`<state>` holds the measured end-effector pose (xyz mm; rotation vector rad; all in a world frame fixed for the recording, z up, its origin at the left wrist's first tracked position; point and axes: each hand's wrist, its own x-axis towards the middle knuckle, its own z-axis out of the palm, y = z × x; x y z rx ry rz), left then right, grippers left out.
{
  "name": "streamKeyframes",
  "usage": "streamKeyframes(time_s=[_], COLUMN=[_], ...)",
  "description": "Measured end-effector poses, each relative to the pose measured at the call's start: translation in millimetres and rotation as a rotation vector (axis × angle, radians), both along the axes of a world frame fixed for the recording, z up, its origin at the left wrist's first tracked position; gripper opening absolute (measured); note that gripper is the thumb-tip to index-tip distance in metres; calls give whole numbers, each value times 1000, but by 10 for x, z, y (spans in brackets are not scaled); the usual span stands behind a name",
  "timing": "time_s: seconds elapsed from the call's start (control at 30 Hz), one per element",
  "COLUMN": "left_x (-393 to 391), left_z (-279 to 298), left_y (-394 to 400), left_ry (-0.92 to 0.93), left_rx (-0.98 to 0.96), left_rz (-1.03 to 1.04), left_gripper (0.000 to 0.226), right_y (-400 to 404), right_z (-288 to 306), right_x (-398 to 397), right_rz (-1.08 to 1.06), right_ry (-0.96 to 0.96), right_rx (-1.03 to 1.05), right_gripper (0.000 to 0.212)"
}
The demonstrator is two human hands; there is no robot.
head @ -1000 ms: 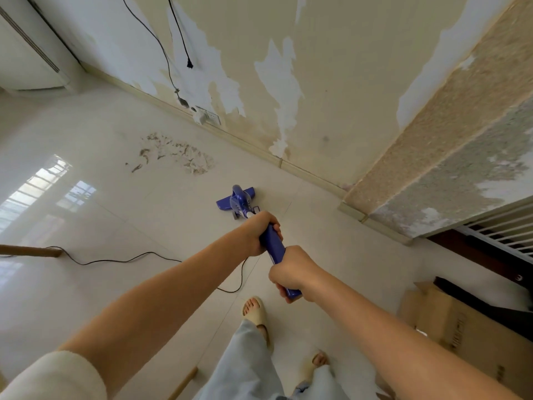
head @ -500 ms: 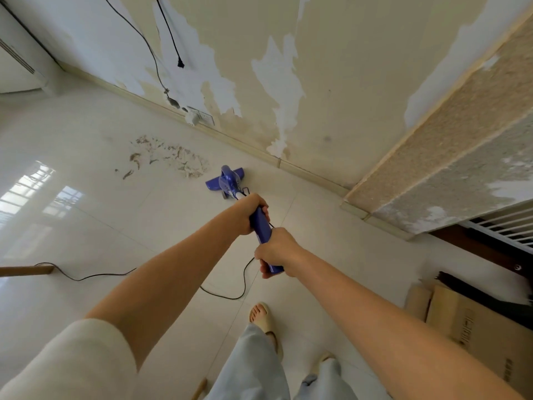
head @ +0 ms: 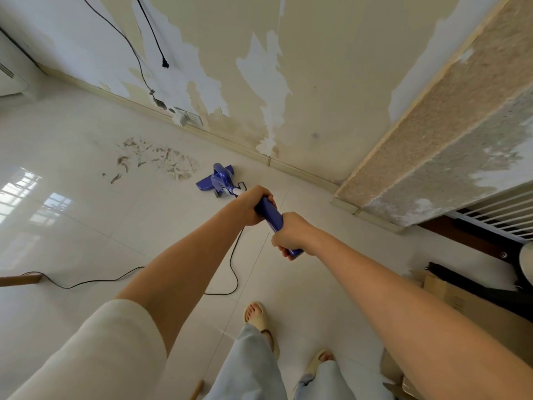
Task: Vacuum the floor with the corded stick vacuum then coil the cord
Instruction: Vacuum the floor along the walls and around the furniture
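Fingers of both hands are curled round the blue plastic handle of the corded stick vacuum (head: 271, 216): the left hand (head: 250, 205) grips the upper part nearer the white tube, the right hand (head: 290, 234) grips the lower end, close behind it. The blue floor head (head: 215, 181) is set flat on the pale glossy tiled floor (head: 86, 226), just beside the near edge of a patch of brown dried debris (head: 157, 160), which does not appear to be taken up yet.

The step in hand is judged to be the pass over that patch. It is best done with the head kept flat and pushed slowly left and forward through the debris in overlapping strokes, the two-handed grip being kept so that the head is steered rather than tipped.

The black power cord (head: 233, 272) hangs from below the hands, loops on the floor near the sandalled feet and trails off left past a wooden stick (head: 20, 280); it should be kept behind the head so that it is not run over or stepped on.

Open floor is available to the left. Beyond the patch, the cream skirting board (head: 230, 145), the peeling wall (head: 331, 67) and a white wall socket with a plug (head: 184, 118) bound the stroke. To the right, a rough-plastered projecting pier (head: 432, 140) and brown cardboard boxes (head: 461, 301) narrow the room.
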<state>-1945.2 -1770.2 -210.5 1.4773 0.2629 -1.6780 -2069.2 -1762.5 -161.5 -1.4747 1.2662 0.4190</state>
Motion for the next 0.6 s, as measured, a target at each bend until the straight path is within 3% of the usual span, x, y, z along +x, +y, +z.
streamKeyframes(time_s=[0.6], left_x=[-1959], left_z=[472], left_y=[487], left_ry=[22], left_rx=[4], left_rz=[13], left_gripper=[22], right_y=[410], right_z=[887], right_x=[-1905], right_rz=[14], right_ry=[40], right_rx=[72], right_gripper=[23])
